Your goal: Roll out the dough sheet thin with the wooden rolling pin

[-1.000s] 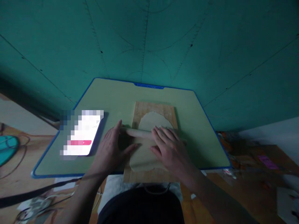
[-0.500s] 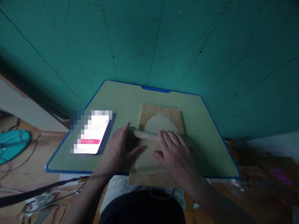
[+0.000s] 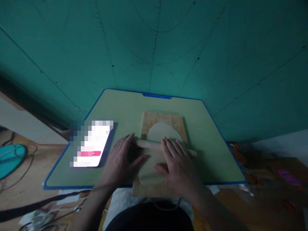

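Observation:
A pale wooden rolling pin (image 3: 150,145) lies crosswise over a flattened sheet of dough (image 3: 163,130). Under the dough is a wooden cutting board (image 3: 151,117), which reaches past the table's near edge. My left hand (image 3: 121,157) is at the pin's left end, fingers stretched forward and thumb spread out over the dough's edge. Across the pin, right of its middle, my right hand (image 3: 176,160) lies with its fingers flat and its thumb apart. The pin's right end sticks out beyond those fingers. Contact under the left palm is hidden.
The blue-edged greenish table (image 3: 209,128) stands against a green wall (image 3: 154,48). A phone with a lit screen (image 3: 96,144) rests left of my left hand. Cables (image 3: 43,216) and a turquoise round object (image 3: 12,160) are on the floor at left; boxes (image 3: 286,176) stand at right.
The view has shifted, so the table and board appear slightly lower and more to the left. The pin's right end now shows more clearly beside my right hand. Both hands stay at the pin.

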Tool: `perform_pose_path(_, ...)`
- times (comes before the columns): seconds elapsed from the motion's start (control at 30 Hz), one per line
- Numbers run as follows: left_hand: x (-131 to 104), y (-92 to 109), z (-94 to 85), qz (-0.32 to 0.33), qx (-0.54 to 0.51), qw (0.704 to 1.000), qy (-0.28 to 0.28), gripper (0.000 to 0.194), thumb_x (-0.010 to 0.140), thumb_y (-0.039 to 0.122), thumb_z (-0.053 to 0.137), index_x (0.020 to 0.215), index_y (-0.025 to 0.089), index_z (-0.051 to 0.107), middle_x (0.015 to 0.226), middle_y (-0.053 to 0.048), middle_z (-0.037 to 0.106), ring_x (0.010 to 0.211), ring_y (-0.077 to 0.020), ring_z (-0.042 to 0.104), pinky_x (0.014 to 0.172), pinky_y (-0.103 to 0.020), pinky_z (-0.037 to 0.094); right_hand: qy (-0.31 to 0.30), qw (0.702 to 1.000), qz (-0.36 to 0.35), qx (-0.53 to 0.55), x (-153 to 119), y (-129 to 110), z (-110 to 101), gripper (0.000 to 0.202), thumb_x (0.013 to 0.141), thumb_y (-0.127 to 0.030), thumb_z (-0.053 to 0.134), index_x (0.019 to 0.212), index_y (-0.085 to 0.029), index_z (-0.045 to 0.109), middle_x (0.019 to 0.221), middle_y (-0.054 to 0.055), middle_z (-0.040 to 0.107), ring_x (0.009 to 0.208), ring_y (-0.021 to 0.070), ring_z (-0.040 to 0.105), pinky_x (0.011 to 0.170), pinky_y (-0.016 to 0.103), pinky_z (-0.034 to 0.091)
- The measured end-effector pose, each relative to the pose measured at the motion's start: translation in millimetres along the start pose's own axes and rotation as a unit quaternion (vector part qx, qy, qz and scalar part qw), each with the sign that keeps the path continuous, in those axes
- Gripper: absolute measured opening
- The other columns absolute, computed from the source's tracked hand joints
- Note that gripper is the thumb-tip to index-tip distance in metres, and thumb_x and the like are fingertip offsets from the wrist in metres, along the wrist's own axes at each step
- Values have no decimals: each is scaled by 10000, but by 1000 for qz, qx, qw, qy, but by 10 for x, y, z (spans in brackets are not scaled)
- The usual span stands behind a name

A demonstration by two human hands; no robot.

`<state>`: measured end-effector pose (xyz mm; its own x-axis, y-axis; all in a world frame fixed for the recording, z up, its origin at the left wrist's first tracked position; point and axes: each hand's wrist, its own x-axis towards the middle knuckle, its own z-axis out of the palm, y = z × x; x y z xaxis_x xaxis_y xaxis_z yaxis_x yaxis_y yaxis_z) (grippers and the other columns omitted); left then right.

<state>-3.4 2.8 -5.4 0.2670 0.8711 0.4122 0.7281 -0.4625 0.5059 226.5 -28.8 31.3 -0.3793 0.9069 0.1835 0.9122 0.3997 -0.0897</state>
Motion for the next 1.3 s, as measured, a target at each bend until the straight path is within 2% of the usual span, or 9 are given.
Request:
perform_pose_path(0.1, 5, 3, -4, 2, 0, 1000, -2, 701, 894, 509, 696, 1446, 175, 421, 1311, -202, 627, 1237, -356, 608, 985, -557, 553, 6, 1000, -9, -1, -12, 8, 15, 747, 960, -495, 561, 1515, -20, 405, 1548, 218, 469, 1425, 335, 445, 1191, 514, 358)
perform_pose_path(0.27, 6, 24, -11, -6, 11, 1000, -4, 750, 902, 497, 685, 1494, 172, 358, 1321, -205, 623, 1244, -350, 606, 994, -549, 549, 7, 1000, -5, -10, -47, 4, 21, 769, 957, -534, 561, 1519, -32, 404, 1541, 214, 480, 1426, 339, 439, 1196, 522, 340)
perform_pose_path(0.37, 9, 31, -21, 5, 18, 1000, -12, 692, 936, 483, 644, 1481, 161, 365, 1331, -219, 616, 1252, -351, 601, 1000, -547, 546, 8, 1000, -24, -9, -89, -15, 11, 862, 935, -620, 553, 1532, -23, 381, 1565, 220, 443, 1425, 352, 438, 1177, 521, 368)
perform_pose_path(0.53, 4, 25, -41, -2, 34, 999, -16, 638, 974, 454, 586, 1492, 161, 357, 1299, -205, 629, 1222, -342, 615, 981, -540, 554, -3, 1000, -12, -16, -33, -4, 0, 814, 964, -604, 514, 1523, -25, 399, 1564, 213, 446, 1434, 338, 432, 1197, 529, 338)
perform_pose_path(0.73, 8, 28, -31, 0, 29, 999, -14, 587, 1001, 464, 531, 1466, 138, 385, 1272, -209, 627, 1183, -324, 630, 967, -516, 564, 5, 1000, -23, -20, -57, -15, 4, 939, 910, -715, 512, 1529, -20, 390, 1580, 208, 424, 1433, 352, 431, 1196, 504, 338)
perform_pose_path(0.87, 10, 32, -27, 5, 33, 999, -3, 626, 999, 487, 525, 1485, 127, 364, 1243, -216, 632, 1165, -338, 631, 956, -539, 561, -2, 1000, -22, -20, -3, 24, 13, 902, 931, -687, 504, 1515, -7, 405, 1561, 223, 447, 1438, 346, 426, 1203, 516, 320)
perform_pose_path(1.03, -8, 49, -48, -9, 27, 1000, -10, 671, 999, 469, 533, 1535, 143, 295, 1220, -200, 642, 1086, -314, 667, 894, -479, 595, 7, 999, -39, -18, -29, 39, 24, 923, 938, -707, 455, 1541, -15, 362, 1587, 225, 404, 1446, 355, 406, 1194, 546, 325)
perform_pose_path(1.17, 3, 51, -46, 10, 41, 999, -10, 659, 1002, 467, 530, 1521, 128, 307, 1235, -209, 632, 1157, -333, 634, 951, -508, 569, 1, 999, -35, -19, -7, 60, 28, 869, 948, -663, 485, 1520, -14, 400, 1554, 230, 454, 1429, 352, 428, 1190, 547, 327)
perform_pose_path(1.3, 1, 53, -43, -5, 33, 999, -12, 643, 1009, 445, 521, 1532, 151, 289, 1235, -196, 630, 1147, -317, 641, 956, -502, 569, 1, 999, -33, -17, -12, 49, 28, 873, 937, -644, 523, 1522, -9, 393, 1560, 229, 447, 1426, 358, 422, 1193, 549, 317)
